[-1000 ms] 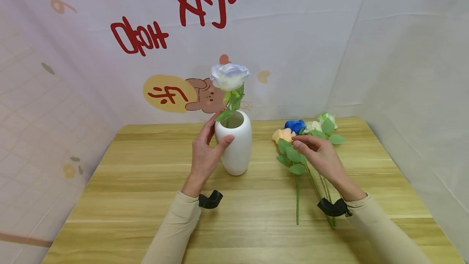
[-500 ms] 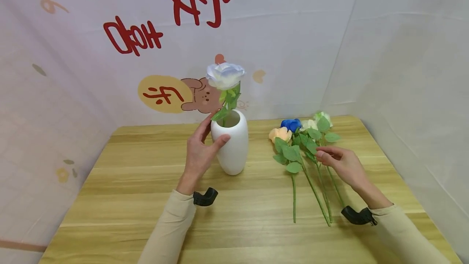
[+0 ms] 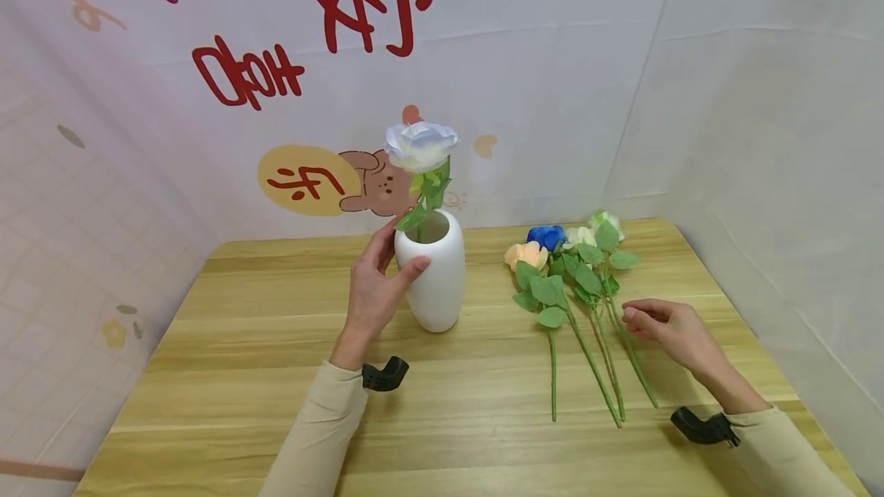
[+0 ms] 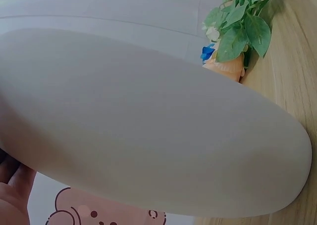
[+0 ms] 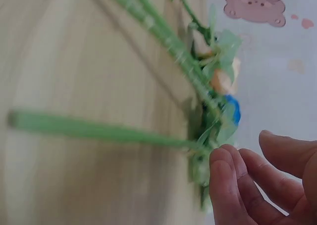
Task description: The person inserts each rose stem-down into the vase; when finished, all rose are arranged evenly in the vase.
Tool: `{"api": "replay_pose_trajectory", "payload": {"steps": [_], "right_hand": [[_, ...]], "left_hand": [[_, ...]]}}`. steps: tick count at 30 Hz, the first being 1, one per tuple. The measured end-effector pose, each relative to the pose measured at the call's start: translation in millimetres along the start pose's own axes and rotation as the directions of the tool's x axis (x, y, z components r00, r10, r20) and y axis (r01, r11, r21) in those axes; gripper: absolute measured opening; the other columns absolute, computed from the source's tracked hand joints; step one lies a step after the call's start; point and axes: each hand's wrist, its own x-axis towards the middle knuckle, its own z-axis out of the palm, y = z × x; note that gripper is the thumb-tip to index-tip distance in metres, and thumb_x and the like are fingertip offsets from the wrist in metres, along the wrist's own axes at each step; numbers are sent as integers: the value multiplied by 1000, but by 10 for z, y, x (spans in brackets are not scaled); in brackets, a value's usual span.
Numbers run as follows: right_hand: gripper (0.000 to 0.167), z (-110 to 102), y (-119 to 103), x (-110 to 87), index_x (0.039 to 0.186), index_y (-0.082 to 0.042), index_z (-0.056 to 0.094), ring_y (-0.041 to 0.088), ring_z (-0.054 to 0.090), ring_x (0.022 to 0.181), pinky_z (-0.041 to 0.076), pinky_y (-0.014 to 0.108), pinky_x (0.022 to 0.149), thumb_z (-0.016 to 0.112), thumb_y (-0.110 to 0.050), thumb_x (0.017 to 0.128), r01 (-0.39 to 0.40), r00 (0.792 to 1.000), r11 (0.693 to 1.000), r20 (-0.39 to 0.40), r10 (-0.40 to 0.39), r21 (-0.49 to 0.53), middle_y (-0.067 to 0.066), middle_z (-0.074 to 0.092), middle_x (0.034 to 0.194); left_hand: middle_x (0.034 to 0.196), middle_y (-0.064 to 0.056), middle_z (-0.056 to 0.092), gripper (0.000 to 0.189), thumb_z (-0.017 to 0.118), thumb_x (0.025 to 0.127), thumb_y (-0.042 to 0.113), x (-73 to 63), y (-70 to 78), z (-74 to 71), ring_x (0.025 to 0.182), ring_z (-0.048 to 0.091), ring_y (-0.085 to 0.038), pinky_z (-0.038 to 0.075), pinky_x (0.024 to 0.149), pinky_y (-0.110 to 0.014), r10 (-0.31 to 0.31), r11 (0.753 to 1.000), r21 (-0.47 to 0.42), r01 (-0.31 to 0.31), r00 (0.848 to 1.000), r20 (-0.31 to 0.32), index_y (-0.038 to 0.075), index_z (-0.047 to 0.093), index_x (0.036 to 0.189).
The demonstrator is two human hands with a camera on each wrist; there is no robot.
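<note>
While my left hand (image 3: pixel 373 286) grips the vase (image 3: pixel 442 290), the rightmost flower stem (image 3: pixel 635 361) slants near-to-far just left of my right hand (image 3: pixel 675 330), whose bent fingers stand slightly parted, holding nothing.

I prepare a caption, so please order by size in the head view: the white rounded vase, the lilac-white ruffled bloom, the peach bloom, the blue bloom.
1. White rounded vase
2. Lilac-white ruffled bloom
Peach bloom and blue bloom: too alike to rank.

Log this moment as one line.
left grip: holds white vase | pale flower: standing in white vase | right grip: empty, beside four flowers | four flowers: lying on table
</note>
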Motion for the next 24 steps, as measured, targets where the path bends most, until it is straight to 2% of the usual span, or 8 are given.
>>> {"api": "replay_pose_trajectory", "payload": {"steps": [9, 17, 24], "right_hand": [[50, 21, 185, 119, 132, 15, 61, 18, 75, 89, 61, 24, 73, 58, -29, 108, -107, 993, 992, 38, 109, -61, 22, 74, 112], [48, 36, 208, 333, 129, 19, 61, 16, 74, 82, 63, 27, 72, 61, -25, 107, -121, 991, 993, 62, 121, 0, 19, 76, 100], [48, 2, 217, 466, 131, 22, 57, 10, 73, 85, 63, 27, 76, 58, -20, 108, -159, 981, 986, 125, 151, 57, 17, 75, 105]], "left_hand": [[150, -11, 56, 71, 81, 92, 31, 0, -3, -2, 138, 54, -22, 43, 114, -27, 17, 999, -28, -17, 1000, -2, 7, 50, 152], [150, -12, 56, 86, 76, 87, 57, 0, -15, 14, 138, 53, -22, 43, 114, -27, 11, 1000, -24, -11, 1000, -7, 5, 51, 151], [149, -13, 56, 88, 75, 86, 59, -7, -9, 8, 139, 53, -22, 43, 113, -25, 8, 1000, -22, -9, 1000, -14, 4, 51, 150]]}}
